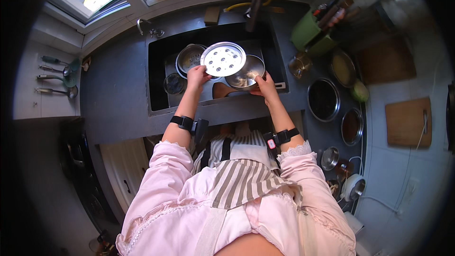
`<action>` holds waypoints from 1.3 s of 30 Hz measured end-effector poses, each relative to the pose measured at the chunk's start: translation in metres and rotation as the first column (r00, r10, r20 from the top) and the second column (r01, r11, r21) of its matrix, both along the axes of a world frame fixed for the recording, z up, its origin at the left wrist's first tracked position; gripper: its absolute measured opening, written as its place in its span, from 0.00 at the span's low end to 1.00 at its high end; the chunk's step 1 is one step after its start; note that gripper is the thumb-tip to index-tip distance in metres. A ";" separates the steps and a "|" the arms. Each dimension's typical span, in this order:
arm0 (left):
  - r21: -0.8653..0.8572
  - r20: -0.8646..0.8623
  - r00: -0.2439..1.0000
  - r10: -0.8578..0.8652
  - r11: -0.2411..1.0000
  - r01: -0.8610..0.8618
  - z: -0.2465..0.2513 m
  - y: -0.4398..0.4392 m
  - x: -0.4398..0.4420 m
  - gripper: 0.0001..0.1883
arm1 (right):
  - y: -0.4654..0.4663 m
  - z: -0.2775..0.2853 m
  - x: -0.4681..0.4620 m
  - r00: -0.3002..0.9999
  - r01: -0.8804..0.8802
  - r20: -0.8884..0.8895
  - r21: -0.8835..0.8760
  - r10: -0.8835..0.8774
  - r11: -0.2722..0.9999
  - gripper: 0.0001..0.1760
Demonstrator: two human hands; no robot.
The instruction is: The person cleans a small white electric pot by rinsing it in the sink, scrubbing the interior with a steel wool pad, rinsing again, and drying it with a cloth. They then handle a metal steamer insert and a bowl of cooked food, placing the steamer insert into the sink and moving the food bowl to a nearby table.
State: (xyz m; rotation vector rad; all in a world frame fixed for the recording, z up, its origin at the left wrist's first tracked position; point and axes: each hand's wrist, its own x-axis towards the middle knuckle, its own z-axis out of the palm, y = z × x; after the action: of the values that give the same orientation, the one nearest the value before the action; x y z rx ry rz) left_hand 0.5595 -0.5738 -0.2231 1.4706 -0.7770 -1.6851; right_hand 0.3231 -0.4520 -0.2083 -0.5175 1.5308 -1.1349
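My left hand (198,77) grips the near left edge of a round metal steamer plate (223,59) with holes, lifted over the sink. In my right hand (264,86) is the rim of a steel bowl (246,74) with some pale matter at its bottom; the plate overlaps the bowl's upper left in view. Behind the plate, at its left, a metal strainer-like bowl (188,58) rests on other stacked vessels. A small glass bowl (174,83) stands at the sink's left. Below the steel bowl lies a brown spatula or ladle head (221,90), partly hidden.
The dark sink (155,96) has a raised edge. A small tap (145,28) stands behind left, a dark tall faucet pipe (257,5) behind right. On the right counter are a green utensil holder (306,30), a glass jug (299,64) and several metal basins (323,99).
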 end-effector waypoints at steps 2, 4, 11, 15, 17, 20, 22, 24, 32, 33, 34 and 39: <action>0.044 -0.030 0.987 0.157 0.987 -0.156 -0.036 -0.021 0.026 0.10 | -0.016 -0.003 0.005 1.000 -0.007 -0.002 0.048 0.007 0.999 0.33; 0.082 0.014 0.954 0.300 0.950 -0.301 -0.066 -0.041 0.044 0.07 | -0.021 -0.013 0.001 0.996 0.008 0.086 0.019 -0.010 1.000 0.33; 0.235 0.208 0.847 0.489 0.815 -0.529 -0.148 -0.086 0.071 0.06 | -0.028 -0.023 -0.017 0.980 -0.022 0.197 -0.057 0.033 0.998 0.41; 0.265 0.253 0.865 0.434 0.828 -0.493 -0.162 -0.094 0.071 0.06 | -0.029 -0.018 -0.027 0.982 0.014 0.189 -0.079 0.001 0.997 0.42; 0.254 0.258 0.873 0.415 0.842 -0.476 -0.174 -0.092 0.083 0.10 | -0.031 -0.013 -0.027 0.982 0.021 0.191 -0.089 -0.004 0.996 0.42; 0.251 0.320 0.889 0.328 0.875 -0.413 -0.173 -0.089 0.088 0.19 | -0.034 -0.008 -0.029 0.986 0.021 0.167 -0.073 -0.008 0.997 0.39; 0.249 0.540 0.840 0.040 0.946 -0.205 -0.153 -0.092 0.090 0.21 | -0.033 -0.005 -0.032 0.990 0.014 0.138 -0.043 -0.008 0.999 0.35; -0.002 0.911 0.412 -0.008 1.000 0.025 -0.156 -0.085 0.102 0.22 | -0.037 0.002 -0.030 0.976 0.002 0.217 -0.014 0.001 1.000 0.31; 0.025 -0.002 0.991 -0.136 0.990 0.136 -0.032 -0.027 0.018 0.30 | -0.035 0.025 -0.016 0.926 -0.029 0.376 0.013 0.022 0.999 0.21; 0.069 -0.042 0.974 -0.223 0.972 0.226 -0.013 -0.016 0.010 0.40 | -0.034 0.027 -0.014 0.918 -0.038 0.396 0.020 0.027 0.999 0.21; 0.130 -0.179 0.932 -0.315 0.931 0.340 0.008 -0.009 0.005 0.46 | -0.034 0.029 -0.013 0.909 -0.046 0.415 0.026 0.031 0.999 0.21; 0.153 -0.416 0.784 -0.462 0.814 0.561 0.046 0.016 -0.015 0.52 | -0.031 0.037 -0.004 0.933 -0.073 0.357 0.044 0.052 0.996 0.21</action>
State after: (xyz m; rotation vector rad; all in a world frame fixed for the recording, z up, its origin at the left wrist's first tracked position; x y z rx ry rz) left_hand 0.5447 -0.5573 -0.1767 1.1060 -0.8137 -2.4858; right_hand 0.3193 -0.4835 -0.1718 -0.2992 1.2186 -1.0663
